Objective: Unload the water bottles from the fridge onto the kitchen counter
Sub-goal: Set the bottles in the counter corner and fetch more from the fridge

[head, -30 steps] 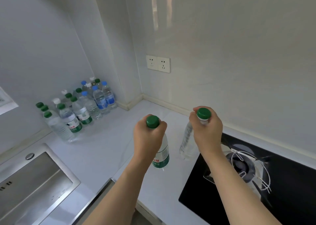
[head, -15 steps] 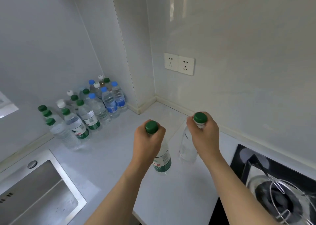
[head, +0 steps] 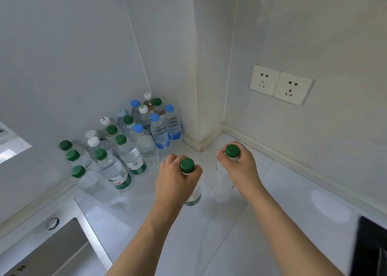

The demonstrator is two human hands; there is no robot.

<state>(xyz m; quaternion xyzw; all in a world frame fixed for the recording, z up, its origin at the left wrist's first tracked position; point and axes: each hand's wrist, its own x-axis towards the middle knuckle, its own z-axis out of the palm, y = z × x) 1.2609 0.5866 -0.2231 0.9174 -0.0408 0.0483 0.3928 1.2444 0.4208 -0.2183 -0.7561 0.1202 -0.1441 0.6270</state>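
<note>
A stainless steel sink [head: 62,252] is sunk into the near left corner of the pale grey worktop, its round metal plug knob [head: 52,223] sitting on the flat rim at the basin's far edge. On the cream tiled wall [head: 314,34] to the right, a pair of white double sockets [head: 280,84] is mounted side by side, well above the worktop. A white boxed column [head: 209,66] juts out at the far corner where the walls meet. At the near right edge a glossy black hob [head: 370,248] shows only in part. A white window ledge [head: 10,145] pokes in at the left.
</note>
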